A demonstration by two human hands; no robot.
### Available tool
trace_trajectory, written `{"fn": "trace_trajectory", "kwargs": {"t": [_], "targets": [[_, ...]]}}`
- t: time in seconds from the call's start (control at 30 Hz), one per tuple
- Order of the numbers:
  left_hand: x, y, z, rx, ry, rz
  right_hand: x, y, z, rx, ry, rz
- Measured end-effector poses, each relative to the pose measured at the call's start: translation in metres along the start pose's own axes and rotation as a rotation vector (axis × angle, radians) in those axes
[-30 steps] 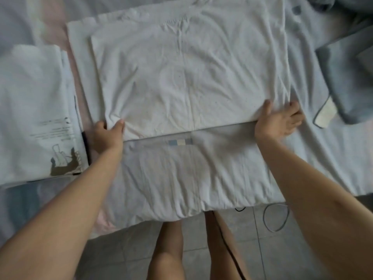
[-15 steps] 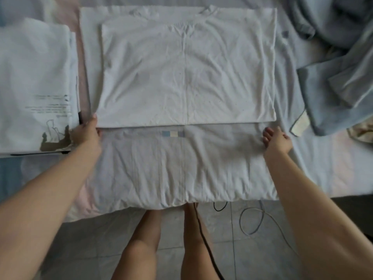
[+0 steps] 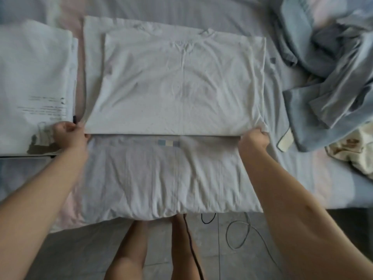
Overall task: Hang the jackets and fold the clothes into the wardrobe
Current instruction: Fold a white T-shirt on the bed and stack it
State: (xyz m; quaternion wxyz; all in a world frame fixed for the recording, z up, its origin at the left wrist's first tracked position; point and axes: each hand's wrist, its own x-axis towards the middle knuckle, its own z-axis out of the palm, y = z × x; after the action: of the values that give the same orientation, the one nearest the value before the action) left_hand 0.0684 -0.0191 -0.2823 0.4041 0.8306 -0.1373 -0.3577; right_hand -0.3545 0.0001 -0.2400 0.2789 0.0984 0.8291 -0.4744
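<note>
— Both hands were beside the white shirt (image 3: 181, 87) earlier and grip it now: left hand (image 3: 68, 134) pinches the near-left corner, right hand (image 3: 255, 138) the near-right.
— Shirt where?
— Flat on the bed (image 3: 302, 168), folded, between a folded stack (image 3: 34, 77) on the left and a blue clothes heap (image 3: 333, 77) on the right. Fingertips are blurred, probably tucked under the hem.

Fingertips of the left hand (image 3: 68, 136) and right hand (image 3: 254, 140) lay hidden in the near fold of the white shirt (image 3: 177, 87); the left forearm (image 3: 40, 188) was blurred. The folded stack (image 3: 34, 77) ran off the left edge, its print (image 3: 44, 107) unreadably small; the blue pile (image 3: 333, 67) was cut by the right edge.
</note>
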Motion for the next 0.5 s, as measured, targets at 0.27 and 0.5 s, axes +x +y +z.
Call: {"fn": "trace_trajectory", "kwargs": {"t": [0.27, 0.5], "targets": [[-0.011, 0.008, -0.018, 0.214, -0.402, 0.176, -0.133, 0.022, 0.089, -0.297, -0.213, -0.953], [-0.031, 0.039, -0.015, 0.009, -0.375, 0.017, -0.232, 0.124, 0.134, -0.673, -0.848, -1.541]]}}
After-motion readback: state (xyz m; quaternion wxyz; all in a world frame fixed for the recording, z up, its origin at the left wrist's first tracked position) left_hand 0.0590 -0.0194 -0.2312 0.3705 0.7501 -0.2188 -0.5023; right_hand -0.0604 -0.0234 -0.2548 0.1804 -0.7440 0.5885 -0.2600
